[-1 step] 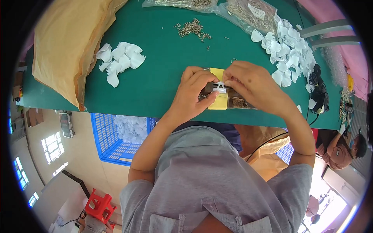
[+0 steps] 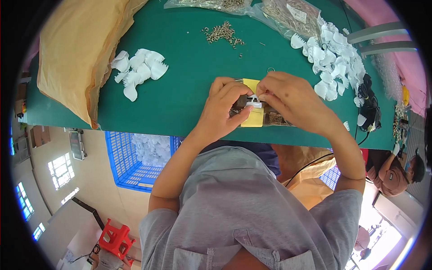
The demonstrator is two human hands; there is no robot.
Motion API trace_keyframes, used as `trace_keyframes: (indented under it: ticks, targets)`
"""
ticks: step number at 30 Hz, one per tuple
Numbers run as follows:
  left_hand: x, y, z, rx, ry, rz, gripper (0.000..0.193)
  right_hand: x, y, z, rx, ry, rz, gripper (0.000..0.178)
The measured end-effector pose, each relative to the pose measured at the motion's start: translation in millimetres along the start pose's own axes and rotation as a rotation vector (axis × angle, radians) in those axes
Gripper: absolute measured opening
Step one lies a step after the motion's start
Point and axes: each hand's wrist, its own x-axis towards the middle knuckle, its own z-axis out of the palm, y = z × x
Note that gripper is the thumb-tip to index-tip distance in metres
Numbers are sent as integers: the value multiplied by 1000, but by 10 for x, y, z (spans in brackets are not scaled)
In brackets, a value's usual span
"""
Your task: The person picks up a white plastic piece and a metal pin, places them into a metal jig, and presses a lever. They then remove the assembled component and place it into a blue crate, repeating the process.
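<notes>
My left hand (image 2: 225, 105) is closed on a small white plastic clip part (image 2: 254, 104), thumb at its near side and fingers at its far side. My right hand (image 2: 294, 96) is closed in a pinch at the part's far right edge; whatever lies between its fingertips is hidden. The part sits over a yellow strip (image 2: 253, 118) across a dark, low box-like thing (image 2: 274, 118) near the table's front edge. Both hands partly cover that thing.
White toothed clip pieces (image 2: 139, 69) lie at left, with a bigger heap (image 2: 335, 58) at right. Small metal pieces (image 2: 224, 33) are piled at the back, near plastic bags (image 2: 292, 18). A brown paper sack (image 2: 81, 58) stands left; a black cable (image 2: 370, 108) lies right.
My right fingertips have shifted very slightly at the white part. My left hand stays in place.
</notes>
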Motion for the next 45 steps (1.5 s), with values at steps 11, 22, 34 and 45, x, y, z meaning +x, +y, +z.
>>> trace_keyframes:
  ticks: [11,22,34,45]
  targets:
    - [12,6,-6,1,-3,22,31,14,-39,72,-110,-17,3,8]
    - [7,-3,-10,4,3,13,31,-157,-81,440,-35,309,77,7]
    - [26,-25,-2,-33,35,49,33,-271,-89,683,193,612,142,14]
    - [25,-1,19,-85,40,-20,32,-131,0,394,390,293,241,10]
